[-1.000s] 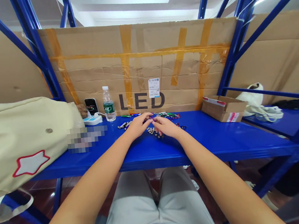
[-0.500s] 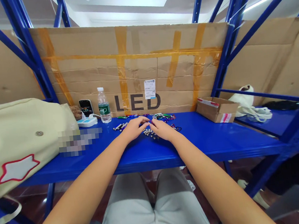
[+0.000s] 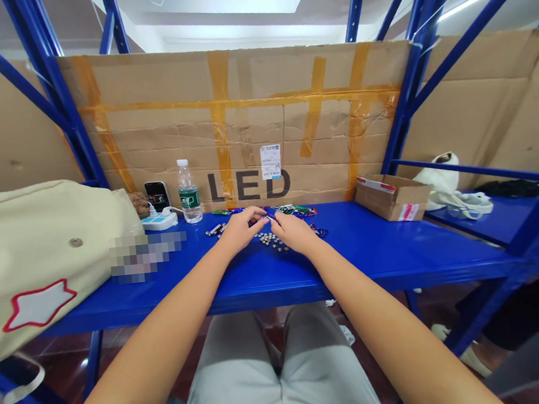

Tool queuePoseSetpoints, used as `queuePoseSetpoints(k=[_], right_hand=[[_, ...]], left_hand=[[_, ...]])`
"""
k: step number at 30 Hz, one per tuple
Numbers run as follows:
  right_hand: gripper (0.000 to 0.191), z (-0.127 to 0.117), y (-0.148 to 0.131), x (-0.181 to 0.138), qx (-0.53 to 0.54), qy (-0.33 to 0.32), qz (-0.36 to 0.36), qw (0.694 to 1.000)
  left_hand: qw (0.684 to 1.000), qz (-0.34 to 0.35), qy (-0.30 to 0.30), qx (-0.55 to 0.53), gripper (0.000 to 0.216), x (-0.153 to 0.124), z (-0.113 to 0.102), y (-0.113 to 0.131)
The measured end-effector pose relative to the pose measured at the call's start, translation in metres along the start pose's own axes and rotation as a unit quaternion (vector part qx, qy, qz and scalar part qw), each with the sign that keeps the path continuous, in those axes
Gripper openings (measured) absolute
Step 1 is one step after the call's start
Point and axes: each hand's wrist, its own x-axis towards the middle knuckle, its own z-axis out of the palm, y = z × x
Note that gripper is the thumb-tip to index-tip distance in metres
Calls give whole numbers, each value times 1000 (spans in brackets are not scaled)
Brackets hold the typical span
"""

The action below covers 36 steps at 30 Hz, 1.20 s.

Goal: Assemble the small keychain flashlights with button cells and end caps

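My left hand [image 3: 242, 227] and my right hand [image 3: 292, 231] meet over the middle of the blue shelf [image 3: 379, 248]. Their fingertips pinch together on a small purple piece [image 3: 268, 218] that is too small to name. Just below the fingers lies a heap of small silver parts [image 3: 269, 240]. A few small silver cylinders [image 3: 215, 230] lie left of my left hand. Coloured keyring-like pieces [image 3: 301, 211] lie behind my right hand, by the cardboard.
A cream bag with a red-edged star [image 3: 32, 269] fills the shelf's left. A water bottle [image 3: 188, 192], a phone [image 3: 157, 194] and a white power strip [image 3: 159, 221] stand at the back left. An open cardboard box [image 3: 392, 197] sits right; a cardboard sheet marked LED [image 3: 243, 128] backs the shelf.
Both hands stay together over the silver parts with only small finger movement. The view has shifted slightly since a second ago.
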Motion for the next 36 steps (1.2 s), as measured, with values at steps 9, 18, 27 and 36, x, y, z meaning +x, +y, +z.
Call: queuePoseSetpoints(k=[9, 18, 27, 36], right_hand=[[23, 4, 5, -1, 17, 11, -22, 1000], [21, 1, -2, -2, -48, 7, 0, 999], [21, 8, 0, 3, 36, 34, 47, 998], [19, 19, 9, 10, 175, 92, 30, 980]], left_hand=[[1000, -3, 7, -30, 28, -1, 0, -2], [998, 22, 25, -50, 27, 1, 3, -5], [999, 3, 23, -43, 24, 0, 7, -2], [999, 30, -15, 3, 35, 1, 6, -1]])
